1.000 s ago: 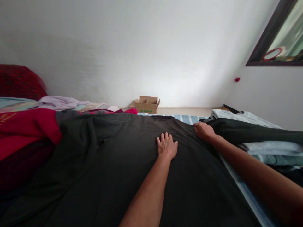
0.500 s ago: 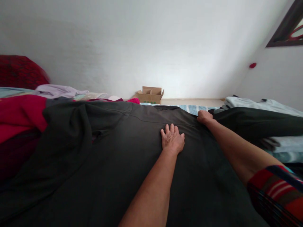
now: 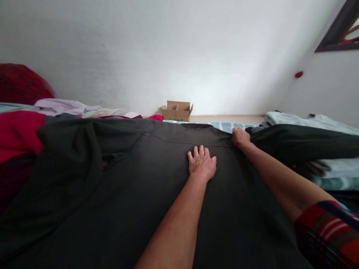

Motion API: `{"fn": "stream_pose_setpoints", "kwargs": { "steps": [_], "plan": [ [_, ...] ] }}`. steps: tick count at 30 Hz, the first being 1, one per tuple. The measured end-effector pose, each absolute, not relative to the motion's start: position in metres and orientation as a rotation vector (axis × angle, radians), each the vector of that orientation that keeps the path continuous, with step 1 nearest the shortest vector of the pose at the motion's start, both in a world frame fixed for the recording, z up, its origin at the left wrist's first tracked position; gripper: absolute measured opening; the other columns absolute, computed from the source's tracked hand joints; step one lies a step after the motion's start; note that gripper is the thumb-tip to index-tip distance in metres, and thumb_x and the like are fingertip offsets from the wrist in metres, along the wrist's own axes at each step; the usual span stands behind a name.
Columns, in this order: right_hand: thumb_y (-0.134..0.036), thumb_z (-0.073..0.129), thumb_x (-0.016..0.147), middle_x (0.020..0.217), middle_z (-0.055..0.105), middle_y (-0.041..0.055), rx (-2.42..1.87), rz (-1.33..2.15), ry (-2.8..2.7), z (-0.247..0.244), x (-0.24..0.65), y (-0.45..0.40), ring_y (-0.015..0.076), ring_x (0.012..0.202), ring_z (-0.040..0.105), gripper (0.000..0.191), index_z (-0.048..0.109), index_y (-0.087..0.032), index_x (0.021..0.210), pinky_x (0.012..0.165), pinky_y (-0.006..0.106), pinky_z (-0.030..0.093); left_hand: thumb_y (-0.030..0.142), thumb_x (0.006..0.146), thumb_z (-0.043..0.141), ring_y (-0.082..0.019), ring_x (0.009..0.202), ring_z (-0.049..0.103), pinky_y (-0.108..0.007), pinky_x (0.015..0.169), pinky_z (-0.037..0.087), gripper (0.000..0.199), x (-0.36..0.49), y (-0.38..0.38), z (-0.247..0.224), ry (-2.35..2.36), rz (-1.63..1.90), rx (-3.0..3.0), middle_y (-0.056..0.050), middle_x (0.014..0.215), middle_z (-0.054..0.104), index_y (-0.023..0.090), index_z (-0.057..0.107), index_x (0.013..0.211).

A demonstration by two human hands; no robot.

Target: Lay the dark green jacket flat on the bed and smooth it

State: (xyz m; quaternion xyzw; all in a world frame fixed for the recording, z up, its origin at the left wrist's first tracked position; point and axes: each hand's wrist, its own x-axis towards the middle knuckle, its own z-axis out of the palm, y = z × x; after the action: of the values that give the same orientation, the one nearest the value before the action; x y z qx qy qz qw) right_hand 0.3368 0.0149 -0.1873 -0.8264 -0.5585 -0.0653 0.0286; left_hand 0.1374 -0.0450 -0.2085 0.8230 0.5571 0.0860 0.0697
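Head view — hands (image 3: 202,163) (image 3: 241,138) on garment (image 3: 134,194) — bottom cropped.

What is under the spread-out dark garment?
Red cloth shows at its left edge and blue-and-white striped cloth past its far edge. Whatever lies beneath the middle of the dark garment, where the left hand rests, is covered and cannot be seen.

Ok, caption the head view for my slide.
Left hand spread on a dark garment, right hand gripping its shoulder.
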Motion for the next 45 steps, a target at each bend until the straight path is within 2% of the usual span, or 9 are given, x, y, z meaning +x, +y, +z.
{"fn": "stream_pose_setpoints", "kwargs": {
  "steps": [3, 6, 10, 15, 20, 26, 30, 34, 45],
  "plan": [
    [-0.031, 0.05, 0.089, 0.121, 0.05, 0.0116, -2.407, -0.234, -1.845, -0.189, 0.324, 0.011, 0.0236, 0.105, 0.052, 0.033, 0.05, -0.015, 0.118, 0.085, 0.043, 0.045, 0.047, 0.087, 0.025, -0.031, 0.135, 0.013, -0.054, 0.105, 0.012, 0.059, 0.138, -0.045, -0.209, 1.677, 0.259, 2.477, -0.008, 0.147, 0.025, 0.016, 0.036, 0.136],
    [-0.034, 0.052, 0.088, 0.116, 0.054, 0.0072, -2.291, -0.165, -1.98, -0.197, 0.318, 0.01, 0.0204, 0.099, 0.055, 0.031, 0.052, -0.017, 0.115, 0.083, 0.042, 0.047, 0.047, 0.087, 0.025, -0.031, 0.135, 0.014, -0.053, 0.105, 0.012, 0.058, 0.137, -0.045, -0.207, 1.682, 0.26, 2.484, -0.007, 0.148, 0.025, 0.017, 0.036, 0.136],
    [-0.034, 0.052, 0.088, 0.112, 0.056, 0.007, -2.283, -0.099, -1.992, -0.206, 0.323, 0.012, 0.0188, 0.093, 0.057, 0.03, 0.054, -0.016, 0.112, 0.079, 0.039, 0.049, 0.047, 0.088, 0.025, -0.031, 0.135, 0.014, -0.052, 0.106, 0.012, 0.058, 0.137, -0.045, -0.206, 1.687, 0.241, 2.479, -0.007, 0.148, 0.024, 0.017, 0.036, 0.137],
    [-0.035, 0.051, 0.089, 0.118, 0.053, 0.008, -2.218, -0.148, -1.983, -0.207, 0.312, 0.013, 0.0217, 0.102, 0.054, 0.032, 0.052, -0.017, 0.115, 0.086, 0.044, 0.044, 0.047, 0.088, 0.024, -0.031, 0.135, 0.013, -0.053, 0.106, 0.012, 0.059, 0.138, -0.046, -0.207, 1.689, 0.247, 2.487, -0.008, 0.148, 0.025, 0.016, 0.035, 0.137],
    [-0.042, 0.046, 0.09, 0.119, 0.052, 0.0077, -2.157, -0.038, -2.05, -0.207, 0.297, 0.019, 0.0221, 0.106, 0.051, 0.035, 0.052, -0.017, 0.114, 0.089, 0.045, 0.04, 0.047, 0.088, 0.023, -0.028, 0.134, 0.017, -0.051, 0.105, 0.015, 0.058, 0.138, -0.047, -0.206, 1.723, 0.238, 2.524, -0.006, 0.147, 0.026, 0.017, 0.036, 0.136],
    [-0.05, 0.023, 0.093, 0.119, 0.051, 0.0138, -2.249, -0.023, -1.949, -0.211, 0.293, 0.012, 0.0258, 0.113, 0.045, 0.049, 0.051, -0.016, 0.114, 0.092, 0.04, 0.032, 0.046, 0.088, 0.023, -0.028, 0.134, 0.018, -0.052, 0.105, 0.017, 0.058, 0.137, -0.045, -0.206, 1.718, 0.24, 2.54, -0.007, 0.146, 0.028, 0.016, 0.037, 0.135],
    [-0.054, 0.022, 0.092, 0.12, 0.051, 0.014, -2.262, -0.023, -1.937, -0.213, 0.296, 0.0, 0.026, 0.112, 0.044, 0.054, 0.051, -0.015, 0.115, 0.091, 0.036, 0.032, 0.046, 0.088, 0.023, -0.029, 0.134, 0.019, -0.052, 0.104, 0.017, 0.058, 0.136, -0.045, -0.205, 1.721, 0.243, 2.561, -0.008, 0.146, 0.028, 0.015, 0.037, 0.135],
    [-0.052, 0.021, 0.092, 0.114, 0.053, 0.019, -2.318, -0.054, -1.852, -0.21, 0.304, -0.009, 0.0292, 0.11, 0.045, 0.057, 0.053, -0.01, 0.111, 0.089, 0.039, 0.032, 0.047, 0.088, 0.023, -0.029, 0.134, 0.019, -0.052, 0.104, 0.018, 0.059, 0.136, -0.044, -0.205, 1.725, 0.232, 2.558, -0.007, 0.146, 0.028, 0.016, 0.037, 0.135],
    [-0.054, 0.023, 0.091, 0.117, 0.053, 0.0197, -2.27, -0.133, -1.821, -0.207, 0.286, -0.035, 0.0297, 0.114, 0.042, 0.058, 0.053, -0.009, 0.112, 0.093, 0.04, 0.029, 0.046, 0.087, 0.022, -0.029, 0.133, 0.021, -0.052, 0.103, 0.021, 0.059, 0.135, -0.039, -0.204, 1.741, 0.22, 2.574, -0.006, 0.146, 0.03, 0.015, 0.038, 0.135]
  ]
}}
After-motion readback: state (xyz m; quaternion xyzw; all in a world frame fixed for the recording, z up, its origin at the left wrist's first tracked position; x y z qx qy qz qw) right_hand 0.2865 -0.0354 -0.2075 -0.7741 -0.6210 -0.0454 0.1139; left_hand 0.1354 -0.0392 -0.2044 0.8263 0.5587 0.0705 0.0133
